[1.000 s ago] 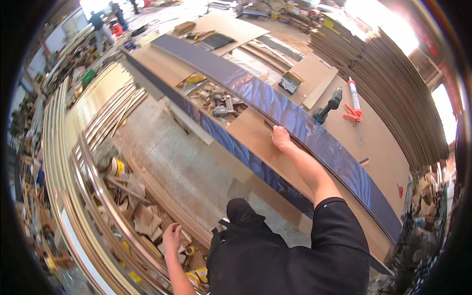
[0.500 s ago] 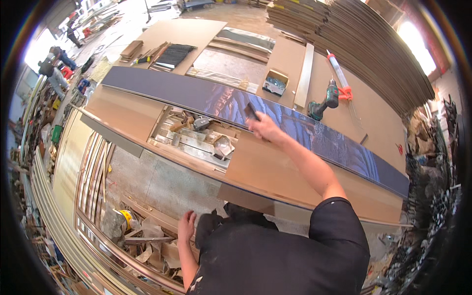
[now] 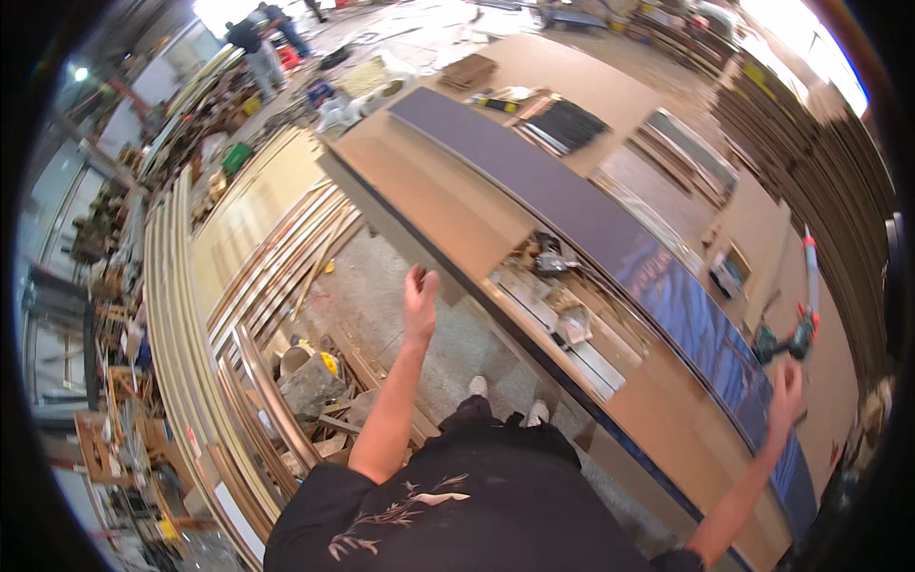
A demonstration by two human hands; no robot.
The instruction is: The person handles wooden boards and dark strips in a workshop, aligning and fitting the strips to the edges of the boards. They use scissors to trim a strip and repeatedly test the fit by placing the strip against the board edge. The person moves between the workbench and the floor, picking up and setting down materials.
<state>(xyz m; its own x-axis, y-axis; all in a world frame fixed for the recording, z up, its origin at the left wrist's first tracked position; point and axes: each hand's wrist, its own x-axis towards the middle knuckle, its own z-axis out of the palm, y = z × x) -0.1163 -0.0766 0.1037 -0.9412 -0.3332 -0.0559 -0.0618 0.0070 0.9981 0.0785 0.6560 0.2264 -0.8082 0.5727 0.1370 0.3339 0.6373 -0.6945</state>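
Note:
My left hand (image 3: 419, 297) is raised off the near edge of the workbench, over the gap above the floor. Its fingers curl loosely and nothing shows in them. My right hand (image 3: 785, 389) is at the far right, over the near end of a long dark panel (image 3: 519, 157). Its fingers look drawn together; any tool in them cannot be made out. Streaky, shiny bluish marks cover the panel's right half, while its left part looks plain. A green and black cordless drill (image 3: 796, 338) lies just beyond my right hand, beside a caulking gun (image 3: 810, 262).
A small open box (image 3: 730, 275) and dark strips (image 3: 567, 126) lie beyond the panel. Tall stacked sheets (image 3: 810, 181) stand at the right. Long profiles (image 3: 172, 334) and scrap (image 3: 315, 377) fill the left. Two people (image 3: 255, 52) work far off.
My view has swung left. My right hand, earlier holding a dark flat scraper on the panel's middle, is now near its right end. My left hand has risen toward the bench edge.

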